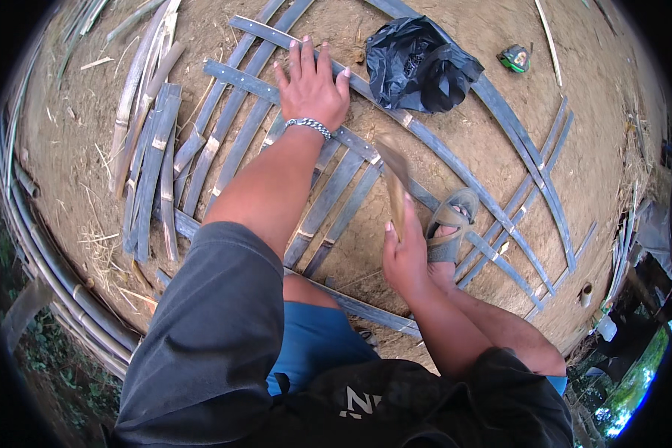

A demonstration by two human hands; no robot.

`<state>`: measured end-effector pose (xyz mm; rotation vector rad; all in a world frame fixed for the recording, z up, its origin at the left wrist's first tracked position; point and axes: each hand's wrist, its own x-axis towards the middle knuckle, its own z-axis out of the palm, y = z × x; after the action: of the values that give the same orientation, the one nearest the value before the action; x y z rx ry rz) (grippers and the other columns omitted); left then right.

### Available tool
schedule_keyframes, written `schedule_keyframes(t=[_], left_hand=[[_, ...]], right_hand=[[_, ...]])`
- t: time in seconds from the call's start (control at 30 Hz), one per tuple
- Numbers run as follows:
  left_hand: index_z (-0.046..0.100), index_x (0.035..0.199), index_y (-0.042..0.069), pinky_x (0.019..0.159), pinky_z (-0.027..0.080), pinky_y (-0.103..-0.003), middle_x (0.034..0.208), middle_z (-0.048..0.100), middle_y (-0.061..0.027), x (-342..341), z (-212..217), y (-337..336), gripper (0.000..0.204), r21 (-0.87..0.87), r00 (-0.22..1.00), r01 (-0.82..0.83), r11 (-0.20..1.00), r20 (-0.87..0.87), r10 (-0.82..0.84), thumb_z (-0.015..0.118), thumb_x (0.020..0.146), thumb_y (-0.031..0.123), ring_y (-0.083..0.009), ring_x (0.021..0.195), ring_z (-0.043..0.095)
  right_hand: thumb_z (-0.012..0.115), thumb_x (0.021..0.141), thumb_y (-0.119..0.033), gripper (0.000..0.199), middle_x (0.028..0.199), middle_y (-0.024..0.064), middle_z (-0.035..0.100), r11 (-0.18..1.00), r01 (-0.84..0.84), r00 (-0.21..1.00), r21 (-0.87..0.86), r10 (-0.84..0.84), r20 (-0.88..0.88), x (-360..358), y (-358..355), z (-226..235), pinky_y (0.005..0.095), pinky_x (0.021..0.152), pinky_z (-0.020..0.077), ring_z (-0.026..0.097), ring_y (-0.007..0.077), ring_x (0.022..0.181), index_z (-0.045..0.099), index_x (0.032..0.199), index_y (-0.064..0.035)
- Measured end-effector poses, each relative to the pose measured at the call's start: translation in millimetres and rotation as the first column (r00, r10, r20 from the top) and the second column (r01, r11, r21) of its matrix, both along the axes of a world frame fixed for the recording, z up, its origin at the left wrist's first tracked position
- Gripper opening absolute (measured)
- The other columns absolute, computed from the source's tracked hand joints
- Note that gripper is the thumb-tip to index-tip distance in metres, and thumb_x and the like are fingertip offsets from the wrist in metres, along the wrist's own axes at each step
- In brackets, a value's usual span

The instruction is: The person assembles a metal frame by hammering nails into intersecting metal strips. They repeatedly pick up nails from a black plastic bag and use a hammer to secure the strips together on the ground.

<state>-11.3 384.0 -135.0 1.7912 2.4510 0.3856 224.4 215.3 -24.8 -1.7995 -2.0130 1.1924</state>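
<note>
Head view | left hand fingers flat on bamboo strips | right hand fingers grasping blade

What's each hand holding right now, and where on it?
Right hand grips a blurred, blade-like tool at its lower end. Left hand holds nothing; it presses flat on the woven bamboo strips.

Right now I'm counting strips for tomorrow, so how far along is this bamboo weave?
Early stage. Done: a few long strips lie crossed with shorter ones into an open lattice on the dirt. In hand: the left hand presses flat on a crossing, and the right hand grips a blurred, blade-like tool. Left: the gaps are wide, and a pile of loose strips lies unwoven.
</note>
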Motion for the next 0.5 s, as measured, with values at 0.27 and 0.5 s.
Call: schedule_keyframes(t=[0.27,0.5], left_hand=[[0.045,0.156,0.012,0.127,0.017,-0.060,0.168,0.033,-0.0160,-2.2,1.8,-2.8,0.061,-0.010,1.000,-0.002,1.000,-0.014,0.002,0.046,0.106,0.048,-0.0345,0.159,0.022],[0.046,0.156,0.012,0.128,0.017,-0.060,0.168,0.033,-0.0158,2.7,1.5,-8.0,0.060,0.004,1.000,0.004,1.000,0.021,-0.004,0.047,0.106,0.046,-0.0339,0.159,0.023]], right_hand=[[0.057,0.102,-0.008,0.060,0.137,0.0329,0.058,0.980,0.009,0.995,0.201,0.011,-0.099,7.2,4.3,14.8,0.0499,0.103,0.0498,0.060,0.0521,0.120,0.036,0.158,-0.0002],[0.059,0.102,-0.008,0.056,0.129,0.0321,0.061,0.993,-0.106,0.993,0.057,0.102,0.064,2.4,3.3,5.6,0.0465,0.099,0.0512,0.065,0.0465,0.116,0.039,0.151,0.0101]])
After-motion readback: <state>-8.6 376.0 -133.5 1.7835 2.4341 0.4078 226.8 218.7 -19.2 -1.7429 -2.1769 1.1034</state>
